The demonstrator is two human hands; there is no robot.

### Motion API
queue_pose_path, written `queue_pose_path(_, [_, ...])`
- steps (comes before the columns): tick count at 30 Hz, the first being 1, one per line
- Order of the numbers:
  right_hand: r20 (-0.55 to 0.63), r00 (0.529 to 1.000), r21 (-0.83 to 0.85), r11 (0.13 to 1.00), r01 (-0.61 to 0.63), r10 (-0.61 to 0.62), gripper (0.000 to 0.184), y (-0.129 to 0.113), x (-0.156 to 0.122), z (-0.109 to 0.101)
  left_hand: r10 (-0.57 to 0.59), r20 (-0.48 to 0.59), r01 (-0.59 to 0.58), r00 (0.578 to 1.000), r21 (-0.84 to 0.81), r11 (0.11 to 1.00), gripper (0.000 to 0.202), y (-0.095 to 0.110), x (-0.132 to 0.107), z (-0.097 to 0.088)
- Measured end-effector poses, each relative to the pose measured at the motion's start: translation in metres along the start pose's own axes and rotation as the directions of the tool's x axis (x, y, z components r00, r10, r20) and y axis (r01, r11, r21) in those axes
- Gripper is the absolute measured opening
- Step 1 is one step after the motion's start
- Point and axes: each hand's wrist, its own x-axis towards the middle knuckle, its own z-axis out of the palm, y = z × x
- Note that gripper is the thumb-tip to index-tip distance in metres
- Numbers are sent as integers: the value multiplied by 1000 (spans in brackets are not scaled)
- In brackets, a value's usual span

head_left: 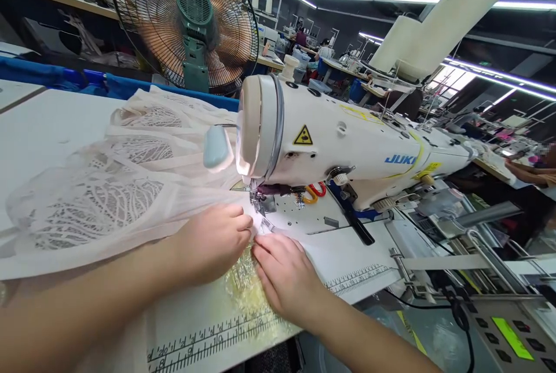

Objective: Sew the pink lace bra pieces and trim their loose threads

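Note:
My left hand (212,242) rests curled on the pale pink lace fabric (108,199), fingers pinched on its edge just before the presser foot (260,205) of the white sewing machine (347,141). My right hand (284,274) lies beside it, fingers together, pressing the fabric edge down on the machine bed (339,245). A yellowish worn patch (245,292) on the table shows between the two hands. The lace fabric spreads out to the left behind the needle.
A green-hubbed standing fan (186,19) stands behind the table. A printed ruler (217,338) runs along the table's front edge. A control panel (508,332) with a green display sits at the lower right. Another person's arm (530,173) shows at the far right.

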Motion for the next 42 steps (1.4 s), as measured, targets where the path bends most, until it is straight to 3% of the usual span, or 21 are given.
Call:
queue_pose_path(3, [12, 1000, 17, 1000, -5, 5, 32, 0, 0, 0, -24, 133, 17, 991, 53, 998, 22, 10, -5, -3])
queue_pose_path(6, [17, 1000, 23, 1000, -6, 6, 33, 0, -1, -1, -98, 189, 86, 977, 68, 994, 20, 14, -11, -4])
queue_pose_path(13, [2, 1000, 14, 1000, 9, -9, 32, 2, -3, -2, -56, 81, 64, 995, -103, 993, 26, 6, -23, 2])
queue_pose_path(22, [-6, 1000, 26, 1000, 6, -6, 30, 1, -3, -3, -17, 54, 19, 998, -44, 999, 33, -9, -26, 6])
queue_pose_path(42, [21, 1000, 29, 999, -16, 15, 30, 1, -4, -1, -73, 134, 76, 988, -17, 997, 34, -31, -17, 4])
